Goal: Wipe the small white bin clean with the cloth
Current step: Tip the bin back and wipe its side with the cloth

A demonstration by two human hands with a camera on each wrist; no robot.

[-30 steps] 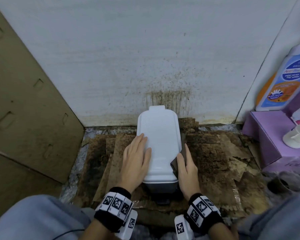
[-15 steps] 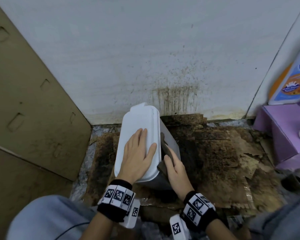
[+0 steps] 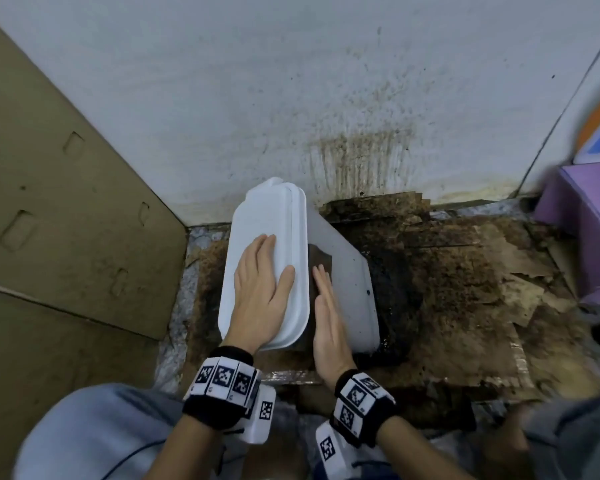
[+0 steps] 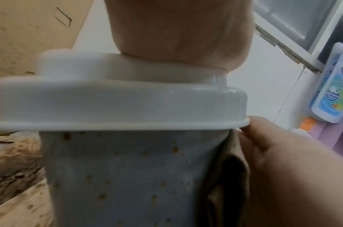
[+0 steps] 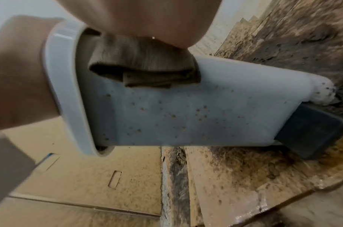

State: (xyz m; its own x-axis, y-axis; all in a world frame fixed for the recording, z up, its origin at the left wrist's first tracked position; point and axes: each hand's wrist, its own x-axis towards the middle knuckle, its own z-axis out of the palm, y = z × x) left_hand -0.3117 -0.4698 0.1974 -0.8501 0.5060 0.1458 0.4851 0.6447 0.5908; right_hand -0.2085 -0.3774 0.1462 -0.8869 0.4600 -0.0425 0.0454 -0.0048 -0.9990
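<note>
Tilting bin [image 3: 347, 271] sits between flat hands: left [image 3: 260, 289] on lid, right [image 3: 328, 323] pressing cloth [image 3: 317, 258].

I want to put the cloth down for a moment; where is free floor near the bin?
Free: stained cardboard between bin and purple box. Crowded: left hand on the lid, right hand pressing cloth on its side.

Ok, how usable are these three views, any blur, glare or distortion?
Head view: sharp centrally on the white bin, right edge smeared, wide-angle bending. Left wrist view: soft, motion-blurred, left hand very close. Right wrist view: clearest; cloth weave and brown specks readable, no strong glare.
</note>
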